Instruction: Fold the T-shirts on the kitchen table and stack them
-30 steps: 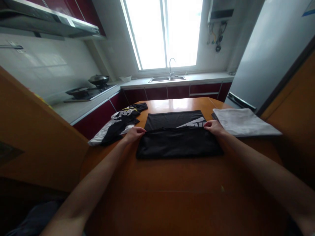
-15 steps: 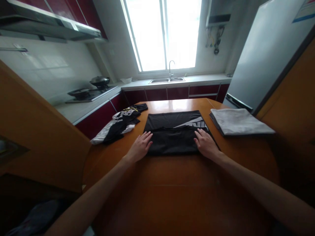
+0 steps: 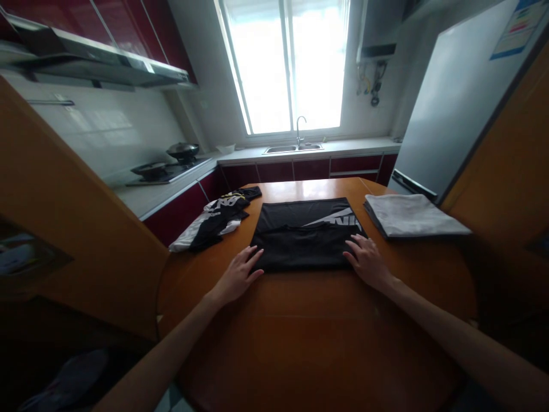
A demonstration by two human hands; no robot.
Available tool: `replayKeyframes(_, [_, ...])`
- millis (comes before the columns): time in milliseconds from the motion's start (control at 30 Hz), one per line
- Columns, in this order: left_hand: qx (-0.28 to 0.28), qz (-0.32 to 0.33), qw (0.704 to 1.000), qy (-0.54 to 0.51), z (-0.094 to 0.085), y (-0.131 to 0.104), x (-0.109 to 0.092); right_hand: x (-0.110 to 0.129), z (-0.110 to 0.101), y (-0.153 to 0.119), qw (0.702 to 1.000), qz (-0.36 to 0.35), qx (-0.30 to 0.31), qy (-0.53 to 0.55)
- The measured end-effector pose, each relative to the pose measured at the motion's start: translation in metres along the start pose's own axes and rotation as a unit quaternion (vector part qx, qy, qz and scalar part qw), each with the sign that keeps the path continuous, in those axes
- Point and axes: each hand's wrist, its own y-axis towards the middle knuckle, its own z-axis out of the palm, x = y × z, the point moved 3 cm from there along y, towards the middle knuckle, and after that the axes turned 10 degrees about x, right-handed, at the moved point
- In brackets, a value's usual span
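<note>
A black T-shirt (image 3: 305,247) with white lettering lies flat in front of me, its near part folded over so that the printed far part still shows. My left hand (image 3: 238,273) is at its left near corner, fingers spread, the fingertips at the cloth's edge. At the right edge, my right hand (image 3: 368,258) rests with open fingers on the folded layer. Neither hand grips the fabric.
The shirt lies on a brown wooden table (image 3: 317,337). A crumpled black-and-white garment (image 3: 210,223) is at the left edge, a folded grey-white cloth stack (image 3: 414,214) at the right. Beyond are a sink (image 3: 281,149), a stove (image 3: 171,171) and a fridge (image 3: 454,97).
Both hands have slid outward and a little toward me, to the shirt's side edges, with fingers more spread. The shirt keeps its fold. The camera view has tilted up slightly.
</note>
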Motion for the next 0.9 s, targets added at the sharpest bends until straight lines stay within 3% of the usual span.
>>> replayKeyframes(100, [-0.021, 0.061, 0.998, -0.004, -0.017, -0.015, 0.004, -0.005, -0.020, -0.022, 0.996, -0.087, -0.005, -0.003])
replayKeyframes(200, [-0.004, 0.094, 0.996, -0.007, -0.026, -0.024, 0.005, -0.014, -0.034, -0.040, 0.988, -0.144, 0.024, -0.045])
replayKeyframes(433, [0.013, 0.102, 0.995, 0.004, -0.027, -0.017, -0.007, -0.021, -0.041, -0.042, 0.975, -0.155, 0.051, -0.150])
replayKeyframes(633, [0.009, 0.105, 0.994, 0.018, -0.029, -0.018, -0.010, -0.021, -0.043, -0.040, 0.978, -0.154, 0.038, -0.139])
replayKeyframes(767, [-0.009, 0.115, 0.993, 0.024, -0.036, -0.044, -0.017, -0.014, -0.056, -0.062, 0.978, -0.176, 0.036, -0.106])
replayKeyframes(900, [-0.039, 0.137, 0.990, 0.012, -0.037, -0.097, -0.030, -0.005, -0.070, -0.104, 0.976, -0.205, 0.039, -0.055])
